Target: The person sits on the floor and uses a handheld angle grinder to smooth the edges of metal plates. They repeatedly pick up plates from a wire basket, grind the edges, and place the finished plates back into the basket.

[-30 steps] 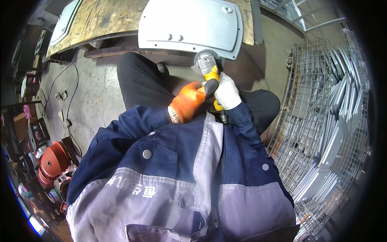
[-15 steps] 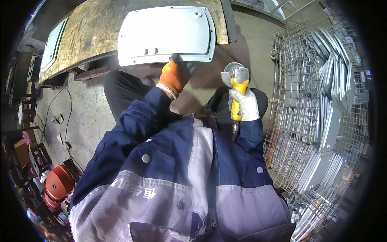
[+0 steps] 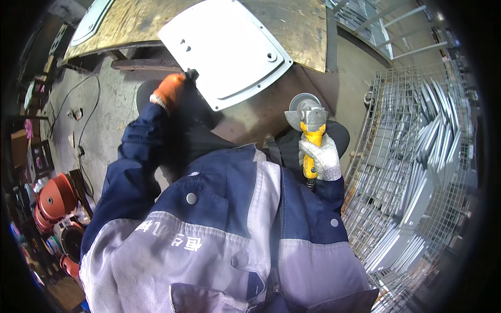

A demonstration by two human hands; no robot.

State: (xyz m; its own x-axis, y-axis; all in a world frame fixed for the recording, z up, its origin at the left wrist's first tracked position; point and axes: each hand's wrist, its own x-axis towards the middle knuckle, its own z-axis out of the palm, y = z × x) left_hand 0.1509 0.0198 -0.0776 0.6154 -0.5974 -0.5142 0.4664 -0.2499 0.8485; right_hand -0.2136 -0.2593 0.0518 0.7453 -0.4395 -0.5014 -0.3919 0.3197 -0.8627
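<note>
A white panel (image 3: 222, 47) with rounded corners, a raised rim and small holes lies turned at an angle on the wooden table, its near corner jutting past the front edge. My left hand (image 3: 175, 86), in an orange glove with dark fingertips, is closed on the panel's near left edge; the edge partly hides the fingers. In a white glove, my right hand (image 3: 324, 156) is wrapped round the yellow body of an angle grinder (image 3: 312, 128). The grinder's disc and metal guard point away from me, apart from the panel; whether the disc spins I cannot tell.
The plywood-topped table (image 3: 141, 21) carries a second pale panel (image 3: 91, 23) at its far left. On the right stands a wire mesh cage (image 3: 373, 151) with stacked metal plates (image 3: 441, 130). A cable (image 3: 96, 104) trails across the floor; reddish round tubs (image 3: 56, 201) sit lower left.
The white panel has turned clockwise, its near right corner swinging toward me. My left hand has moved left along with its edge. The grinder has shifted slightly down in the view.
</note>
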